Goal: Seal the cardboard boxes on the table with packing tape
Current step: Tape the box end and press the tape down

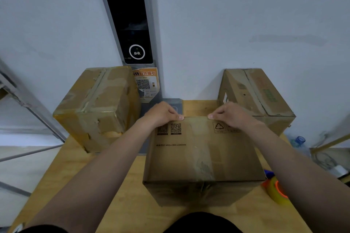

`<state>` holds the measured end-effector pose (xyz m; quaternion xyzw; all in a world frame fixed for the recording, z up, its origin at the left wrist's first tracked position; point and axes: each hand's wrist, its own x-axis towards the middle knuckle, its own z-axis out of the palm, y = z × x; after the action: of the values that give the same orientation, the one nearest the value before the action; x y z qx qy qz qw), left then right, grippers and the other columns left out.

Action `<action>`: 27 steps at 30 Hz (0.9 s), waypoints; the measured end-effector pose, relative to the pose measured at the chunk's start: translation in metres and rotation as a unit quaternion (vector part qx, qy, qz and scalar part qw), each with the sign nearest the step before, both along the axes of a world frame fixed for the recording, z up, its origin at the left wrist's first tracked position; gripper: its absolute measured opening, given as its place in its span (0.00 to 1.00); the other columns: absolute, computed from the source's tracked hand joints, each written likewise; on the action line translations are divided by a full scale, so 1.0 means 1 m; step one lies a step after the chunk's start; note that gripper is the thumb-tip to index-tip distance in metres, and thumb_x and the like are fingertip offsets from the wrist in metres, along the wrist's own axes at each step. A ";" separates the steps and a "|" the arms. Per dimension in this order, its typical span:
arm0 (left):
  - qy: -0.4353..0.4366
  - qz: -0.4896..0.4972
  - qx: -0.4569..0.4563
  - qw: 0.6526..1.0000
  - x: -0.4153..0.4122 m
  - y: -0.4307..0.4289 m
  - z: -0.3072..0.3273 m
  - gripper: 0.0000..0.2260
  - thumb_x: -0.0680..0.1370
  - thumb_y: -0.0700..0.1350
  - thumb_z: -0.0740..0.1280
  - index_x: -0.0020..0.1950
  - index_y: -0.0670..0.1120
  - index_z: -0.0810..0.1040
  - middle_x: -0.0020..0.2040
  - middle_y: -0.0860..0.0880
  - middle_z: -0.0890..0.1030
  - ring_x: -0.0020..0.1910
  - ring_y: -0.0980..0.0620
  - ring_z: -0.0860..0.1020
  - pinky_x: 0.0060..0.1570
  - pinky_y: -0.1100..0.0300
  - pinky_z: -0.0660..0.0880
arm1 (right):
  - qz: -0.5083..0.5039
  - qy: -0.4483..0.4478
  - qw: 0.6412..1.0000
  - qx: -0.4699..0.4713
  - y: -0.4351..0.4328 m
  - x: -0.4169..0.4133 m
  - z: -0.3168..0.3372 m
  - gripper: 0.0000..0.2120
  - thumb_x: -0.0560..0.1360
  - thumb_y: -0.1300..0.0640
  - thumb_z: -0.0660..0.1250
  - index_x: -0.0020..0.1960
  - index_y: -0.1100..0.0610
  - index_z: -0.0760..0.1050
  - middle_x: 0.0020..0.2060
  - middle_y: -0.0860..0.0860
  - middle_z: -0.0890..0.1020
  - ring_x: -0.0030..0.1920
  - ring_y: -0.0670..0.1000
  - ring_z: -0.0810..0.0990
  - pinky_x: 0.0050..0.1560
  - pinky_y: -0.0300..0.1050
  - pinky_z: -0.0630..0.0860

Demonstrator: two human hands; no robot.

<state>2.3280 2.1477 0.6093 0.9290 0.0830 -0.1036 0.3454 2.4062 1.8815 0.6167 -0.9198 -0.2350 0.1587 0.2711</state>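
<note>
— Where is the cardboard box [202,157] placed?
— On the tabletop [121,185], in the middle; its far edge is gripped by the curled fingers [173,111] of the left hand [161,113] and the right hand [231,115]

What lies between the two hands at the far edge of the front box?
Only a bare stretch of that edge of the front box lies between the left hand and the right hand, as the head view shows.

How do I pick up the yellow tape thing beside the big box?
Probably pinch the yellow tape roll across its rounded rim, coming from above and the right: the middle box crowds its left, and its handle is mostly hidden.
</note>
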 end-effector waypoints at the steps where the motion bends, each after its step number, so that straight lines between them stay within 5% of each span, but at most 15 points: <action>1: -0.004 0.009 -0.007 1.000 -0.003 0.004 -0.002 0.12 0.76 0.60 0.73 0.47 0.52 0.89 0.42 0.54 0.87 0.45 0.55 0.84 0.50 0.55 0.79 | -0.011 0.000 1.000 0.005 -0.008 -0.001 0.000 0.12 0.76 0.42 0.71 0.54 0.46 0.85 0.56 0.42 0.84 0.53 0.43 0.79 0.62 0.46 0.74; 5: -0.015 0.066 -0.069 0.995 -0.014 0.014 -0.010 0.10 0.75 0.58 0.75 0.48 0.53 0.89 0.42 0.57 0.87 0.46 0.59 0.83 0.48 0.60 0.76 | -0.057 0.006 0.997 0.049 -0.035 -0.004 -0.004 0.12 0.75 0.42 0.71 0.51 0.48 0.86 0.46 0.42 0.86 0.44 0.37 0.80 0.49 0.39 0.75; 9: -0.016 0.095 -0.035 0.995 -0.030 0.026 -0.012 0.12 0.77 0.60 0.72 0.46 0.53 0.88 0.41 0.56 0.87 0.45 0.57 0.84 0.42 0.60 0.76 | -0.100 0.029 0.992 0.074 -0.047 -0.008 -0.007 0.10 0.75 0.40 0.71 0.48 0.44 0.85 0.40 0.36 0.82 0.45 0.36 0.78 0.56 0.43 0.72; 15: -0.069 0.130 -0.016 0.989 -0.049 0.031 -0.025 0.18 0.81 0.60 0.67 0.44 0.49 0.87 0.38 0.50 0.86 0.41 0.50 0.84 0.41 0.56 0.78 | -0.154 0.055 0.981 0.103 -0.062 -0.021 -0.008 0.11 0.78 0.41 0.67 0.46 0.44 0.85 0.37 0.42 0.86 0.44 0.44 0.82 0.48 0.44 0.73; 17: -0.062 0.136 0.005 0.989 -0.050 0.028 -0.026 0.26 0.81 0.62 0.64 0.40 0.41 0.83 0.34 0.44 0.82 0.35 0.47 0.81 0.40 0.53 0.77 | -0.157 0.054 0.981 0.097 -0.063 -0.027 -0.007 0.13 0.79 0.41 0.65 0.47 0.47 0.85 0.39 0.44 0.86 0.45 0.46 0.83 0.45 0.43 0.73; 20: -0.026 0.156 0.084 0.984 -0.052 0.023 -0.024 0.28 0.81 0.67 0.60 0.33 0.45 0.72 0.31 0.46 0.76 0.32 0.46 0.80 0.39 0.53 0.76 | -0.165 0.057 0.982 0.076 -0.063 -0.031 -0.004 0.19 0.80 0.40 0.63 0.47 0.53 0.86 0.43 0.52 0.86 0.48 0.54 0.84 0.44 0.44 0.74; 24: -0.027 0.189 0.194 0.962 -0.059 0.015 -0.018 0.32 0.77 0.73 0.58 0.36 0.43 0.74 0.34 0.46 0.79 0.34 0.45 0.79 0.34 0.54 0.73 | -0.193 0.043 0.980 0.016 -0.058 -0.037 0.000 0.27 0.81 0.38 0.61 0.49 0.62 0.83 0.44 0.61 0.85 0.45 0.62 0.84 0.48 0.54 0.81; 27: -0.015 0.201 0.220 0.955 -0.062 0.009 -0.016 0.31 0.78 0.72 0.57 0.40 0.43 0.75 0.36 0.45 0.80 0.36 0.44 0.79 0.35 0.53 0.73 | -0.224 0.026 0.974 -0.034 -0.054 -0.045 0.003 0.28 0.82 0.39 0.58 0.49 0.64 0.79 0.40 0.62 0.83 0.35 0.62 0.82 0.39 0.52 0.80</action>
<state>2.2664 2.1562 0.5936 0.9477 0.2831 0.0029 0.1475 2.3615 1.8279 0.6200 -0.9534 -0.0101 0.1255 0.2743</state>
